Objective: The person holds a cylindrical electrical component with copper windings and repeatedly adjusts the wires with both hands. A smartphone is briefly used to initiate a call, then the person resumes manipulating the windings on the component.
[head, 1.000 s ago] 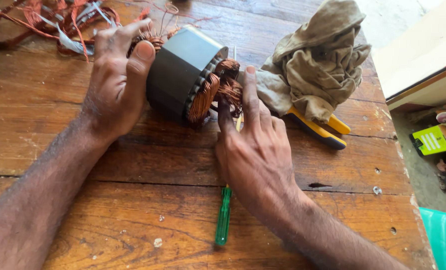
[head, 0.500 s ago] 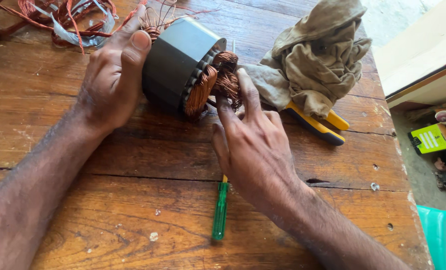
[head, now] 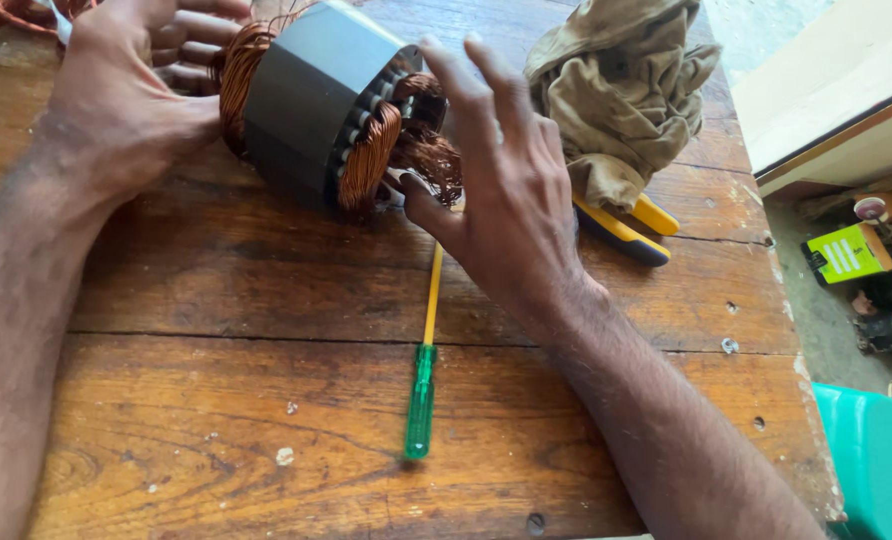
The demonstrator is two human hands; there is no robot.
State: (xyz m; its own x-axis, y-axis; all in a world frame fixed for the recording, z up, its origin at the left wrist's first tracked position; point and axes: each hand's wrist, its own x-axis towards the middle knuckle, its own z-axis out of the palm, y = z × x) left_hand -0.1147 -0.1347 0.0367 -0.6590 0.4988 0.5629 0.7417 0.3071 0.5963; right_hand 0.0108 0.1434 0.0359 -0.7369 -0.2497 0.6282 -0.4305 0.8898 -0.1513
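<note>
- Pressing against the copper end of a motor stator (head: 316, 100), the left hand (head: 116, 110) sits in the upper left of the frame, palm open and fingers spread behind the windings; its grip is not closed around anything, only bracing.
- The right hand (head: 506, 200) comes in from the lower right, fingers extended and loosely spread, its thumb touching the frayed copper wire at the stator's near end; this grip is open too, holding nothing.
- The stator is a dark grey laminated cylinder lying on its side at the upper middle of the frame, resting on the desk (head: 216, 290), with coppery coils bulging out of both ends.
- Just below the stator a screwdriver (head: 423, 395) lies on the desk, its yellow shaft pointing up towards the right thumb and its green translucent handle towards the bottom of the frame.
- To the right of the right hand, yellow-handled pliers (head: 621, 232) lie on the desk, partly tucked under a crumpled khaki rag (head: 621, 90) in the upper right.
- Loose reddish wire (head: 16, 12) shows at the upper left corner.
- Beyond the desk's right edge, a teal plastic object (head: 876, 460) sits at the lower right.
</note>
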